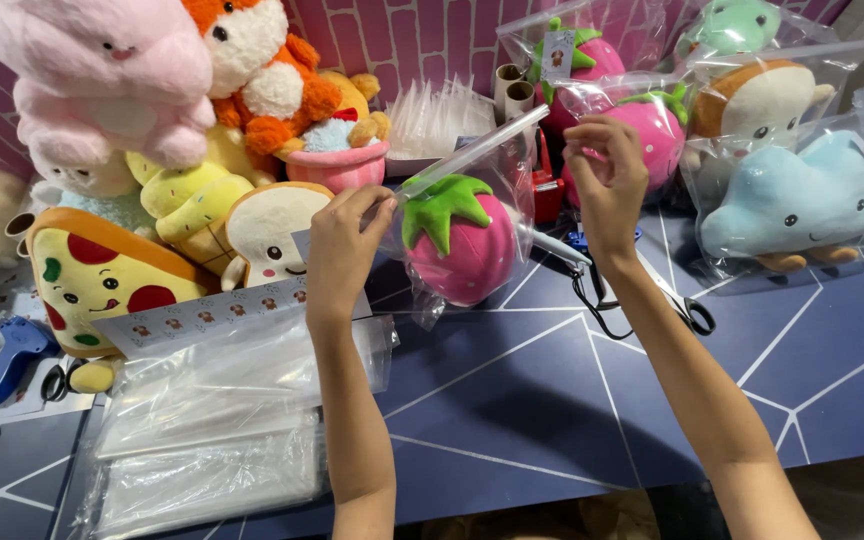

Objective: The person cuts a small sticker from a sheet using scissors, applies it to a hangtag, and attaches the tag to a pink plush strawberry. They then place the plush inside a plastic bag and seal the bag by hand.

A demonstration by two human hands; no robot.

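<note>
A: Bag position?
B: Clear bag (472, 215) hangs between both hands, top edge slanting up from left hand (344, 245) to right hand (607, 175); each pinches a corner.
A: Contents?
B: Strawberry plush (462, 245) hanging below the fingertips, leafy end up-left.

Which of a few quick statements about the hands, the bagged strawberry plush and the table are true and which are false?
1. Both hands, left hand and right hand, pinch the top of the clear plastic bag. True.
2. The bag holds a blue cloud plush. False: it holds the pink strawberry plush.
3. Black-handled scissors lie on the dark blue table. True.
4. The stack of empty clear bags lies under the right arm. False: it lies left of the left arm.
</note>
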